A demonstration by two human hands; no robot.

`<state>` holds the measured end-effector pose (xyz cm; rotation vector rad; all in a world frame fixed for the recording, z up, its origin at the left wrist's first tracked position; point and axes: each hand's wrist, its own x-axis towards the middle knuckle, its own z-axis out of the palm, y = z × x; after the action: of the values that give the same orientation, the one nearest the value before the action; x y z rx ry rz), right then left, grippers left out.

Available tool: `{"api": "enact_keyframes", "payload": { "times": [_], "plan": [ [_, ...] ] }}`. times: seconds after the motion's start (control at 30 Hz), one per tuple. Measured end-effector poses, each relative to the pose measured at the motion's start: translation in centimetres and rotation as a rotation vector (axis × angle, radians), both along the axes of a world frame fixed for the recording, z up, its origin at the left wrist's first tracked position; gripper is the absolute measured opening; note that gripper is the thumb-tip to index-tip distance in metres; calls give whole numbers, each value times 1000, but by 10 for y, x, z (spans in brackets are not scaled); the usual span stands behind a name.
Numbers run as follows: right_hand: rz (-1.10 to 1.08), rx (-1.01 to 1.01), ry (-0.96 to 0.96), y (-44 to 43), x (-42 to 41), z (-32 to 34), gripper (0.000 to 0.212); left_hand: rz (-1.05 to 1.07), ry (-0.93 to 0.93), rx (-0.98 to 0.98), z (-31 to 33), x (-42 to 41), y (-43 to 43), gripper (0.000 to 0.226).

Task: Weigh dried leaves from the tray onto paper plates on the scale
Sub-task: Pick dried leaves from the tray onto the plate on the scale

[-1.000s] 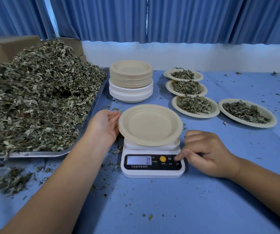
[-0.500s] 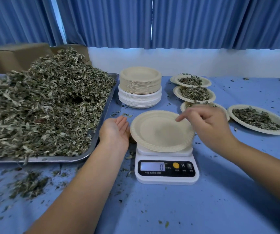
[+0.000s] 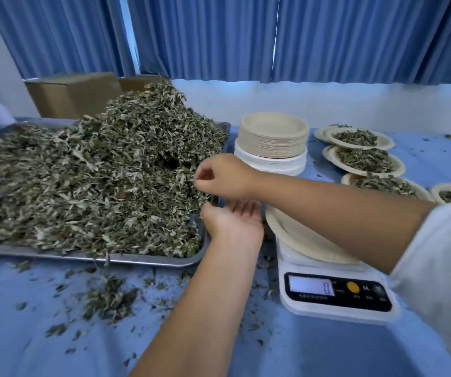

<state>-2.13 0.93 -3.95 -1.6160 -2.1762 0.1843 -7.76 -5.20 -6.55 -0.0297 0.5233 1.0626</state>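
A big heap of dried leaves (image 3: 96,180) fills a metal tray (image 3: 150,261) on the left. My right hand (image 3: 218,176) reaches across to the heap's right edge, its curled fingers dipping into the leaves. Just below it, my left hand (image 3: 232,219) lies palm up with straight fingers between the tray's right rim and an empty paper plate (image 3: 300,240). That plate sits on the white scale (image 3: 336,292), whose display reads 0. My right forearm hides part of the plate.
A stack of empty plates (image 3: 273,137) stands behind the scale. Several plates filled with leaves (image 3: 365,160) lie at the right. Cardboard boxes (image 3: 74,93) stand behind the tray. Loose leaf bits (image 3: 104,297) litter the blue table in front of the tray.
My right hand left the scale's buttons, passed over the plate and reached left to the leaf heap. My left hand stayed beside the plate. The view turned left.
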Motion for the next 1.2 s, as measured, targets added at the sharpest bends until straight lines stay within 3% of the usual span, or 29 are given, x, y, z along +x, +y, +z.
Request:
{"api": "enact_keyframes", "payload": {
  "times": [0.17,0.27,0.47,0.7,0.8,0.9,1.07,1.2],
  "plan": [
    [22,-158,-312,41,-21,-11,75,1,-106,-40,2,-3,3,53],
    [36,-233,-295,57,-28,-15,89,-33,-118,-69,4,-5,3,55],
    [66,-201,-249,61,-36,-20,60,-86,-126,-98,6,-7,2,56],
    [125,-195,-276,41,-37,-12,51,-49,-143,-93,4,-6,3,52],
    [117,-149,-184,35,-32,-3,19,-24,-123,-75,1,-4,5,55],
    [95,-143,-26,29,-27,8,44,-16,-127,-61,0,-4,5,62],
    [54,-188,186,20,-24,22,39,-19,-132,-42,-2,-4,6,67],
    [38,-164,214,14,-23,28,45,-14,-130,-42,-1,-4,6,66]
  ]
}}
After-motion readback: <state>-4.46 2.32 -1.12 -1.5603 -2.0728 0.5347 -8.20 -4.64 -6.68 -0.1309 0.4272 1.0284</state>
